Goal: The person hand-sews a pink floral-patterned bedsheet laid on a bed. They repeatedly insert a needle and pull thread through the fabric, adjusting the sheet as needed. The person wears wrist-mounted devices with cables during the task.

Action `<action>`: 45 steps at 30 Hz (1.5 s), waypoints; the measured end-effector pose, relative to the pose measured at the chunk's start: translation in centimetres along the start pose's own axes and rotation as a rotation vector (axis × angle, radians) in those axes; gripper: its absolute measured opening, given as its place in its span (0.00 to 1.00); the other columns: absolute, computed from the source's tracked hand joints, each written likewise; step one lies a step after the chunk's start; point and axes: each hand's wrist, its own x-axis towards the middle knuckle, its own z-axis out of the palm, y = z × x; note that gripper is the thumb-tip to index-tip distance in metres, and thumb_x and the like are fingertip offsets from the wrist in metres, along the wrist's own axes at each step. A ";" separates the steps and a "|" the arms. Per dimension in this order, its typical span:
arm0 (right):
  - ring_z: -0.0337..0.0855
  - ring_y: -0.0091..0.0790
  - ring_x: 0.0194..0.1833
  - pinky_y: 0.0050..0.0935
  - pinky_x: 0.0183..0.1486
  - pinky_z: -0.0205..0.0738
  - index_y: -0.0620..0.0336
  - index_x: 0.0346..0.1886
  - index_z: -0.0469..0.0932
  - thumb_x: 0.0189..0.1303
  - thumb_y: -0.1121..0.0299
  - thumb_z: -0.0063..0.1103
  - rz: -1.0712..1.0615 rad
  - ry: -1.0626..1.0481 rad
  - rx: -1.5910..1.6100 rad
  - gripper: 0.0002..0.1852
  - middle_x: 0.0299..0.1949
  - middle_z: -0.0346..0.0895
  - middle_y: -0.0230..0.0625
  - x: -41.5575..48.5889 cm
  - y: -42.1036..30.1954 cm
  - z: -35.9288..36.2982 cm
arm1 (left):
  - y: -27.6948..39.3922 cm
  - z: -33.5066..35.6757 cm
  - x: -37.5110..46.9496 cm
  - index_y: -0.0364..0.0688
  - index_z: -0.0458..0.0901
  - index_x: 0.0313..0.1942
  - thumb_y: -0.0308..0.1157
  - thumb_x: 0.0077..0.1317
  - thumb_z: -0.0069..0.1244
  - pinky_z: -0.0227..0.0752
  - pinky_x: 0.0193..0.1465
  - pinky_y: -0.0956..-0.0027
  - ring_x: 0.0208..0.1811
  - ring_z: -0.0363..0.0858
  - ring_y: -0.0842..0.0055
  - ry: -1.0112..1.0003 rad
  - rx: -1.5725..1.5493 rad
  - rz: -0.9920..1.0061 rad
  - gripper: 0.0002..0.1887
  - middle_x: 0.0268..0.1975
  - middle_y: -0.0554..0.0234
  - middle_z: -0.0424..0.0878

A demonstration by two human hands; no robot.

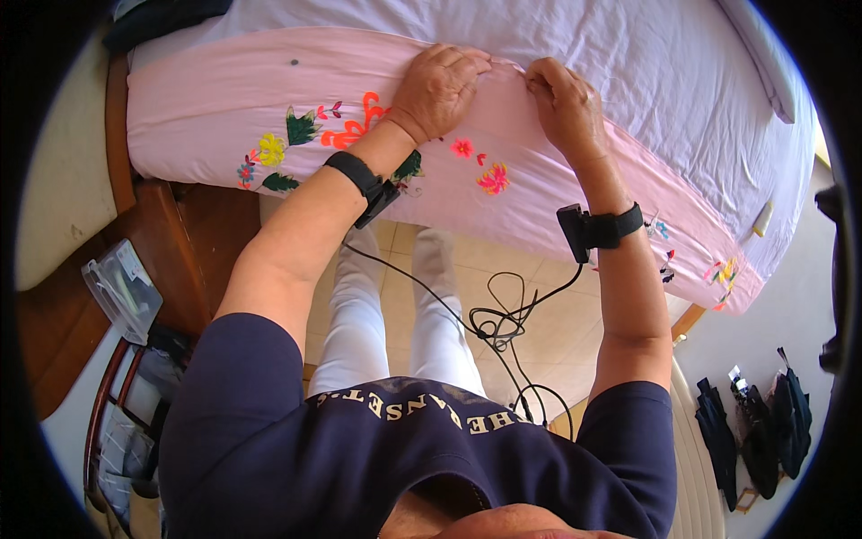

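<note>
A pink embroidered fabric (222,87) with flowers and leaves covers the near side of the bed. My left hand (438,91) lies palm down on it, its fingertips at the fabric's far edge. That edge is pinched between the thumb and fingers of my right hand (569,101), a short way to the right. Between the two hands the pink edge looks slightly gathered. Beyond it spreads a lavender bedsheet (606,40). What lies under my left fingers is hidden. Black straps with small devices sit on both wrists.
Tangled black cables (498,327) hang before my legs from the wrist devices. A clear plastic box (124,290) rests on wooden furniture at left. A small tube (763,219) lies on the bed's right side. Folded umbrellas (757,431) are at lower right.
</note>
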 end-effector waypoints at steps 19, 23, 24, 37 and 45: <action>0.85 0.52 0.40 0.43 0.42 0.79 0.57 0.41 0.78 0.64 0.74 0.62 0.025 0.049 0.035 0.04 0.36 0.84 0.42 -0.4 0.7 1.8 | 0.0 0.1 -0.1 0.45 0.89 0.47 0.23 0.61 0.54 0.78 0.55 0.61 0.48 0.83 0.65 -0.012 0.043 0.011 0.15 0.48 0.64 0.88; 0.86 0.51 0.39 0.42 0.41 0.79 0.59 0.41 0.77 0.63 0.76 0.61 -0.012 -0.013 0.002 0.05 0.36 0.84 0.43 0.1 0.4 1.1 | -0.1 0.2 -0.2 0.45 0.89 0.48 0.22 0.61 0.54 0.77 0.55 0.61 0.47 0.83 0.64 0.001 0.038 0.020 0.16 0.47 0.63 0.88; 0.86 0.52 0.40 0.43 0.41 0.79 0.59 0.42 0.77 0.63 0.76 0.60 -0.009 -0.040 -0.003 0.05 0.36 0.84 0.44 0.4 0.2 0.8 | 0.0 0.2 -0.2 0.45 0.89 0.48 0.22 0.61 0.53 0.77 0.54 0.61 0.47 0.83 0.64 0.005 0.039 0.020 0.16 0.47 0.63 0.88; 0.88 0.48 0.39 0.39 0.41 0.81 0.58 0.43 0.74 0.62 0.79 0.60 0.092 -0.092 0.001 0.09 0.34 0.84 0.42 0.6 -0.2 0.8 | 0.2 -0.1 -0.1 0.43 0.90 0.46 0.22 0.61 0.53 0.77 0.56 0.61 0.48 0.83 0.63 0.008 -0.001 0.004 0.15 0.48 0.61 0.88; 0.86 0.55 0.39 0.45 0.40 0.79 0.57 0.43 0.73 0.61 0.77 0.61 0.114 -0.080 0.092 0.10 0.34 0.84 0.44 0.7 0.0 1.2 | 0.1 0.0 -0.2 0.44 0.89 0.47 0.23 0.62 0.54 0.78 0.54 0.61 0.47 0.83 0.64 0.037 0.030 0.029 0.14 0.45 0.64 0.88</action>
